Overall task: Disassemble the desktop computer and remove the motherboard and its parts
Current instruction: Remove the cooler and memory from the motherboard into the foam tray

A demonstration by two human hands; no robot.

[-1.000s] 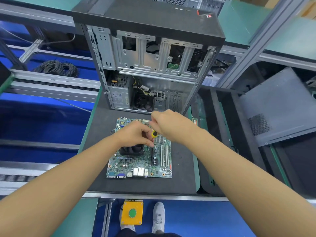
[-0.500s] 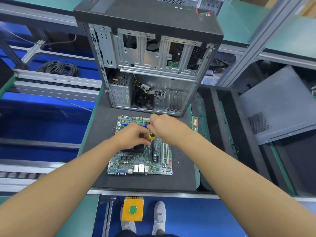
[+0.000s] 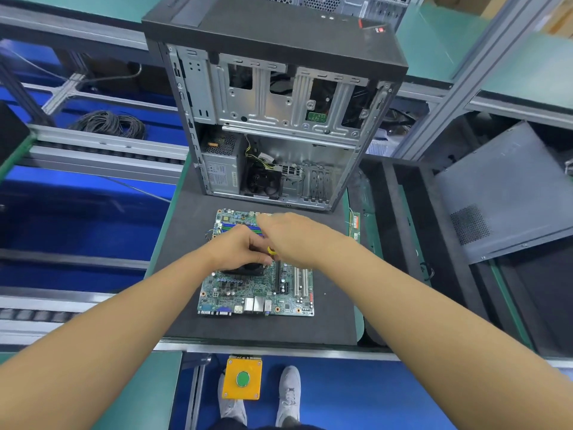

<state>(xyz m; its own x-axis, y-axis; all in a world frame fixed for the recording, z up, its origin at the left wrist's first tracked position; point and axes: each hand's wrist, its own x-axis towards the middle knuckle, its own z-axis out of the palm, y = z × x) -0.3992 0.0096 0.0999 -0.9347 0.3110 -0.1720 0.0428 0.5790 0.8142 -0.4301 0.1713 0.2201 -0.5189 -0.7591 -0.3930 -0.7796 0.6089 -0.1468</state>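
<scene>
Hands work at the cooler [image 3: 245,269] of a motherboard [image 3: 257,294] already out of its desktop case.

The motherboard lies flat on the black-matted tabletop [image 3: 328,324] directly beneath both hands, with the open computer case [image 3: 279,119] standing just beyond them. The left hand [image 3: 237,247] curls over the black cooler, holding it; the right hand [image 3: 293,238], blurred, grips a yellow-handled screwdriver [image 3: 271,250] where the two hands meet. The step appears to be loosening the cooler's screws, best done with the tip seated squarely, the shaft upright and each screw backed off in turn, so the cooler lifts evenly and the tip cannot skid.
</scene>
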